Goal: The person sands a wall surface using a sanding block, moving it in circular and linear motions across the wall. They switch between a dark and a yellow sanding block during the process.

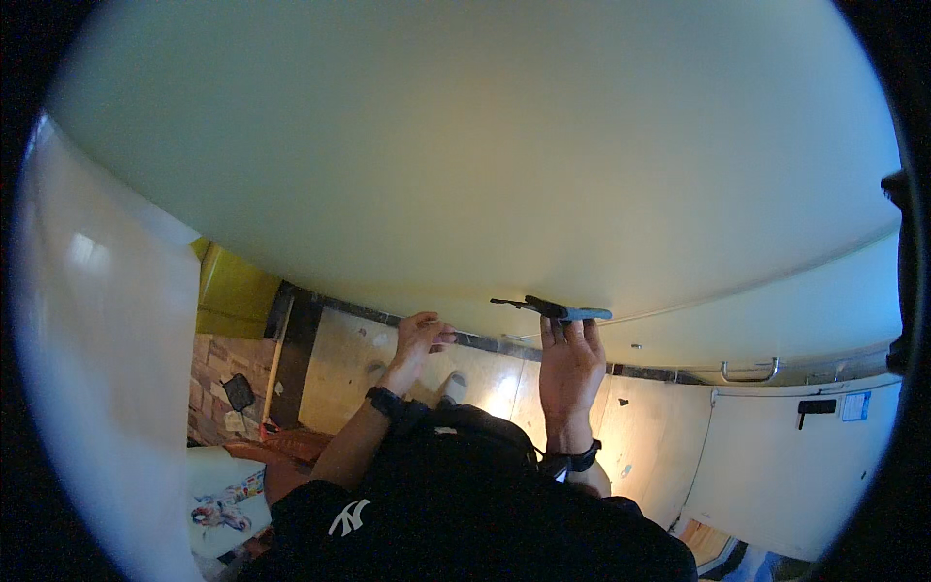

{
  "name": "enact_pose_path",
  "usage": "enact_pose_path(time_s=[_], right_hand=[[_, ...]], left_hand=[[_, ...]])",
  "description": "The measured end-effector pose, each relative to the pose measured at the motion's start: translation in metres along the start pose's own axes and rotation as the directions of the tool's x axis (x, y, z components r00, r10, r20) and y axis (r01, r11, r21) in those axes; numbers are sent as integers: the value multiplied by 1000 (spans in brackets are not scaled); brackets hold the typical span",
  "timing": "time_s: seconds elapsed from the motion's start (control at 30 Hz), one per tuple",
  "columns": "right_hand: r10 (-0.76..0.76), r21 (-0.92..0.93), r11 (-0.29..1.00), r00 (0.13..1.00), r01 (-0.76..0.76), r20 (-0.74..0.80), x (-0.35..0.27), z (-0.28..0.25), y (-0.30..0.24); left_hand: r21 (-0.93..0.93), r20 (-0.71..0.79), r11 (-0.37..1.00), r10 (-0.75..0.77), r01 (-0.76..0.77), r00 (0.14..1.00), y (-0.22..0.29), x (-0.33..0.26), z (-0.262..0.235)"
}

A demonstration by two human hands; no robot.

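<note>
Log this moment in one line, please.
left hand: raised near pale surface, grip unclear | right hand: holds flat black-and-blue object up at pale surface | wear: dark band on each wrist

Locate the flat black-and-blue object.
In the head view, right of centre, the flat black-and-blue object is at the fingertips of the right hand, by the smooth pale wall.

So the big pale wall [485, 165] looks smooth with a soft satin sheen, while the white panel [107, 339] at far left is properly glossy, highlight and all. Pale floor [664, 427] is shiny enough to throw glare. The bar handle [751, 376] is polished metal, pretty sure. Black shirt [485, 524] is matt cloth. Flat black-and-blue tool [564, 310]: dull on the dark part, but can't tell if that's plastic.
</note>
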State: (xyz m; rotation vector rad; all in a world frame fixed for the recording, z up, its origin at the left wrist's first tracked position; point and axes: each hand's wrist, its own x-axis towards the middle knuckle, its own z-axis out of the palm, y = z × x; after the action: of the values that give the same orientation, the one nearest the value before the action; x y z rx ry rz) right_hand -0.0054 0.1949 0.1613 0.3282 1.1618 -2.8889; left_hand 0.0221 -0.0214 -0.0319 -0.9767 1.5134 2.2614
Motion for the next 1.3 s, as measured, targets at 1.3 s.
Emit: enact_pose_path(time_s=[1.3], right_hand=[[302,61,-518,116,853,946,94,-62,14]], left_hand=[[135,217,979,119,-150,969,2,-19,40]])
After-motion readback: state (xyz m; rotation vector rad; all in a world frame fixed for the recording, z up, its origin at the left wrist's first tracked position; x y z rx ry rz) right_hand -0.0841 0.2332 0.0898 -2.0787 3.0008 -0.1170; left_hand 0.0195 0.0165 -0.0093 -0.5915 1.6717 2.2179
